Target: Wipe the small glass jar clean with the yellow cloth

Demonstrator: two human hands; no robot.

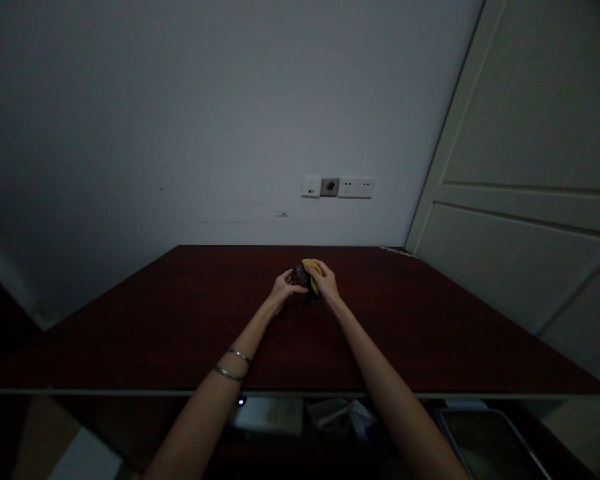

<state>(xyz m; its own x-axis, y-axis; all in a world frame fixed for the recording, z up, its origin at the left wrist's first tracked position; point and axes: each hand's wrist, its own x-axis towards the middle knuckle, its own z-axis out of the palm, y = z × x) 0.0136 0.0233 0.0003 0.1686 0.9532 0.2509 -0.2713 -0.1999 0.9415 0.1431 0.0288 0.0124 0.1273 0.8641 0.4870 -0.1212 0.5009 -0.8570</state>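
Both hands meet over the far middle of the dark red tabletop (190, 320). My left hand (281, 291) is closed around the left side of a small dark, partly shiny object (300, 276). On its right side, my right hand (327, 283) grips a yellow rounded piece (311, 265) that lies against the dark object. Whether the yellow and dark parts are one thing or two, I cannot tell. Fingers hide much of both, and the light is dim. Two bangles (229, 373) circle my left forearm.
A pale wall (205, 133) with a row of sockets (347, 188) rises behind the table. A white panelled door (530, 167) stands at the right. Below the front edge are a white box (275, 417), plastic bags (335, 417) and a grey-rimmed container (517, 433).
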